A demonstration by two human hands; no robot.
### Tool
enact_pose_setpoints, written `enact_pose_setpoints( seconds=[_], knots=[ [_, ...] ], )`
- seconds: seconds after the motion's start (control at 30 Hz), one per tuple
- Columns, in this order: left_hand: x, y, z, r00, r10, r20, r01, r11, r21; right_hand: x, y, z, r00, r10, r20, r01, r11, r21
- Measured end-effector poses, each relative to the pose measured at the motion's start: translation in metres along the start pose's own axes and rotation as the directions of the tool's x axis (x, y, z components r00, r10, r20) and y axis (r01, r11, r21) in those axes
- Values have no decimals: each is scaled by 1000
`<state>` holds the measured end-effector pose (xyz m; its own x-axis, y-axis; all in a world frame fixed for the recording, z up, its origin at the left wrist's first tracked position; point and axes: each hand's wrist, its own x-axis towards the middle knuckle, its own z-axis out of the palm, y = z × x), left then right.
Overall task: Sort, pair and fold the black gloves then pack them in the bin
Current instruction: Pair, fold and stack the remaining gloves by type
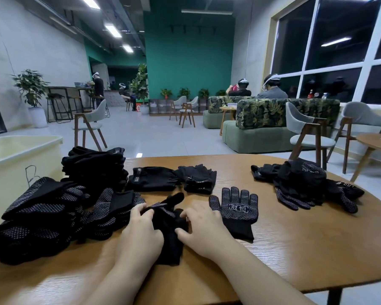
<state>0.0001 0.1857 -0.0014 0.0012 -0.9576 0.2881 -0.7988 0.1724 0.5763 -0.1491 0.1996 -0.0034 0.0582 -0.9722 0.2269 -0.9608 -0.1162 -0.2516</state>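
You have a black glove [169,225] on the near middle of the wooden table [295,249], and both of your hands are on it. Your left hand [141,230] curls its fingers over the left side of the glove and grips it. Your right hand [204,227] curls its fingers on the right side of the same glove and pinches the cloth near the middle. The glove's fingers stick out on the far side of your hands, and its cuff end lies between your wrists. Just to the right of your right hand lies one dotted glove [235,210], flat, palm up, fingers pointing far, with white writing in a box on it. On the far side of your hands sit two folded plain pairs [172,178], side by side. To the left of those is a tall stack of plain gloves [95,166]. Nearer to you on the left is a big pile of folded dotted gloves [46,214], and it almost touches your left hand. On the far right of the table is a messy heap of gloves [304,183], well apart from your hands. The pale yellow bin [20,159] stands at the far left, beside the table, with a letter drawn on its side. Past the table you see chairs [308,133], a green leafy sofa [271,122], potted plants [31,89], big dark windows [330,47], and people [271,86] sitting far away.
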Motion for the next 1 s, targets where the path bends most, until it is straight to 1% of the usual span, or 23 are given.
enact_pose_setpoints(
  seconds=[0.1,0.2,0.27,0.4,0.5,0.6,0.7,0.77,0.83,0.9,1.0],
  knots=[
    [-1,2,-2,1000,1,10,-1,1000,21,12,-9,0,999,51,-6,-52,999,-15],
    [0,2,-2,999,23,23,-23,1000,4,13,-14,0,998,43,-40,-46,996,-70],
    [0,0,-2,998,52,33,-51,998,-32,6,-11,-2,995,44,-89,-53,994,-100],
    [1,0,-2,982,151,112,-135,981,-142,-9,2,-9,971,104,-218,-121,990,-67],
    [-1,1,-3,973,187,136,-162,970,-179,-12,5,-10,970,131,-205,-139,990,-24],
    [-4,2,-5,976,173,133,-145,969,-199,-10,6,-5,977,86,-196,-81,996,31],
    [-6,4,-6,977,162,136,-135,972,-191,-9,8,-2,966,-45,-256,70,993,92],
    [-7,3,-6,978,171,123,-143,967,-209,-10,6,-5,969,-95,-227,131,980,148],
    [-8,4,-7,980,168,111,-141,966,-214,-12,4,-7,981,-126,-150,152,973,176],
    [-10,4,-8,984,158,83,-139,971,-194,-12,3,-9,986,-135,-98,152,970,190],
    [-11,0,-7,989,136,54,-126,979,-162,-11,4,-10,991,-93,-93,108,979,173]
  ],
)
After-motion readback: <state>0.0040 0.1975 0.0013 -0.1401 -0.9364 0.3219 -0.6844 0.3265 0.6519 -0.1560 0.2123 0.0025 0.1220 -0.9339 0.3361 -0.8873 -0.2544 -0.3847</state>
